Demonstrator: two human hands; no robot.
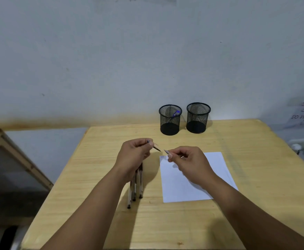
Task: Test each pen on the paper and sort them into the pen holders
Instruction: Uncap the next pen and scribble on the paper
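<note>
Nearest the camera, two bare forearms are stretched forward over a pale wooden table (237, 141). Under the left wrist, a small bunch of pens (135, 188) is laid on the table, side by side, with the dark ends turned toward the near edge; the far ends are hidden by the hand. To the right of them, a white sheet of paper (180, 188) is spread flat, partly covered by the right forearm, and a tiny blue mark is seen at its far left corner. Above the gap between the pens and the paper, the left hand (133, 156) is curled round a pen (155, 146), which is pinched between thumb and fingers with its dark tip pointed down and to the right. The right hand (187, 163) is closed in a pinch on a small slim piece (166, 151), possibly a cap, though this cannot be told for certain; it is held just beside the pen tip and apart from it. Farther back, near the wall, two black mesh pen holders are stood upright side by side: in the left holder (170, 121) a blue pen (176, 113) is leaned, while nothing can be made out in the right holder (198, 118).
</note>
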